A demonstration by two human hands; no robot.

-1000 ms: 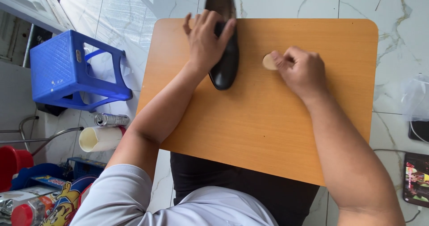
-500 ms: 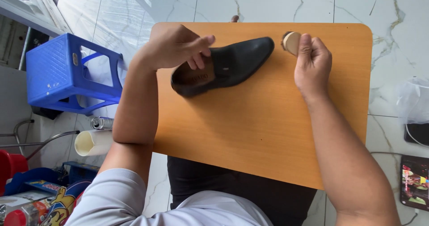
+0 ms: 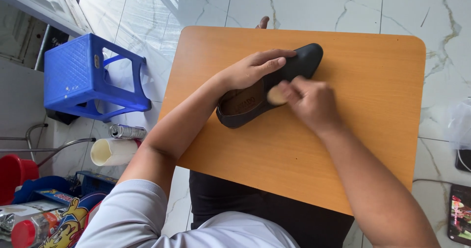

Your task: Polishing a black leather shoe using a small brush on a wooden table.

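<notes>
I am pressing my left hand (image 3: 252, 69) flat on the black shoe (image 3: 272, 83) so it stays put, while my right hand (image 3: 309, 101) fingers are pinching a tan sponge (image 3: 275, 96) against its side.

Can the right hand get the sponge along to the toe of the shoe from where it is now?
Probably yes. The right hand presses the sponge on the shoe mid-side; the toe is bare. The left hand lies along the top edge, fingertips short of the toe.
</notes>
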